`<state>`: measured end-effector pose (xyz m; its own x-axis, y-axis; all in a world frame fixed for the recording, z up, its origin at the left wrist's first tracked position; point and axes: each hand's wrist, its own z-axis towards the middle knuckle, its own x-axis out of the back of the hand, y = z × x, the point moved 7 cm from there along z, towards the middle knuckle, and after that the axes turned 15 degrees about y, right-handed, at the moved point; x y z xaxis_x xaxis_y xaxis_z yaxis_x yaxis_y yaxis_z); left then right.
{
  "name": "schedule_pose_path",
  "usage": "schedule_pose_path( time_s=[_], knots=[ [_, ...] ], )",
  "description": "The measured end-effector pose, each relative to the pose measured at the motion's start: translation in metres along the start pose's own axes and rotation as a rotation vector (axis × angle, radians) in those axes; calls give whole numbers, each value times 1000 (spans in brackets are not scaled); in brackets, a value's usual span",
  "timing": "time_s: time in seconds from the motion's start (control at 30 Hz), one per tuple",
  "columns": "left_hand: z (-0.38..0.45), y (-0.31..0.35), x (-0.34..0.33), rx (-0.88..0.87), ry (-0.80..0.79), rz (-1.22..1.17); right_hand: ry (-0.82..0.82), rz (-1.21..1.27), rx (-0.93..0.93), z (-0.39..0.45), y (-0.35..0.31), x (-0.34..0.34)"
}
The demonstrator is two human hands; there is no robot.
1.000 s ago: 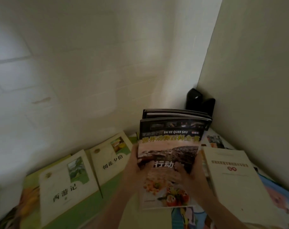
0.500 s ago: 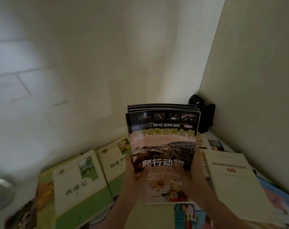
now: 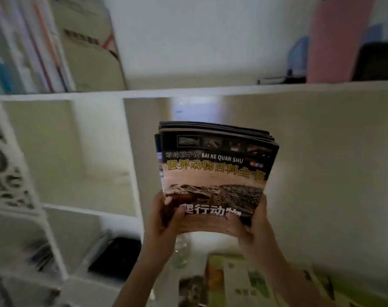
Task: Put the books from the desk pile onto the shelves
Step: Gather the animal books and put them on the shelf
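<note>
Hands both up in front of the white shelf unit [image 3: 188, 93] — left hand [image 3: 164, 220] and right hand [image 3: 254, 227] each curled round a lower corner of a stack of animal encyclopedia books [image 3: 215, 173], thumbs pressed on the crocodile cover, the other fingers hidden behind. Stack held clear of the desk, rising above the fingertips with its top edge just short of the shelf board. Below the wrists lie green-and-white paperbacks [image 3: 244, 282] on the desk; well above and left of the fingers, leaning books [image 3: 55, 45] fill the upper shelf — a pink folder [image 3: 334, 38] stands up to the right.
</note>
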<state>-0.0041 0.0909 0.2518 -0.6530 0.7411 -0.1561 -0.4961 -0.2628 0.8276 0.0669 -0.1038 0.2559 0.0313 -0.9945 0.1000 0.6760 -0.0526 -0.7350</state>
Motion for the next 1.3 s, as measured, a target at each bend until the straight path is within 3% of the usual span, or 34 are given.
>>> schedule_pose_path(
  time_s=[0.23, 0.37, 0.5, 0.7, 0.97, 1.07, 1.23, 1.3],
  knots=[
    [69, 120, 155, -262, 275, 135, -182, 222, 186, 44, -143, -145],
    [139, 198, 173, -422, 316, 225, -82, 200, 422, 120, -224, -166],
    [219, 236, 156, -500, 393, 409, -120, 52, 406, 222, -261, -187],
    [315, 221, 119, -493, 385, 686, -206, -203, 204, 336, -228, -244],
    [354, 164, 128, -493, 231, 878, -295, -272, -65, 385, -145, -305],
    [352, 165, 134, -579, 180, 904, -358, -148, -152, 384, -140, -318],
    [348, 168, 144, -690, 256, 866, -283, -100, -72, 379, -155, -327],
    [350, 165, 147, -699, 272, 854, -369, -136, -30, 367, -161, -335]
  ],
)
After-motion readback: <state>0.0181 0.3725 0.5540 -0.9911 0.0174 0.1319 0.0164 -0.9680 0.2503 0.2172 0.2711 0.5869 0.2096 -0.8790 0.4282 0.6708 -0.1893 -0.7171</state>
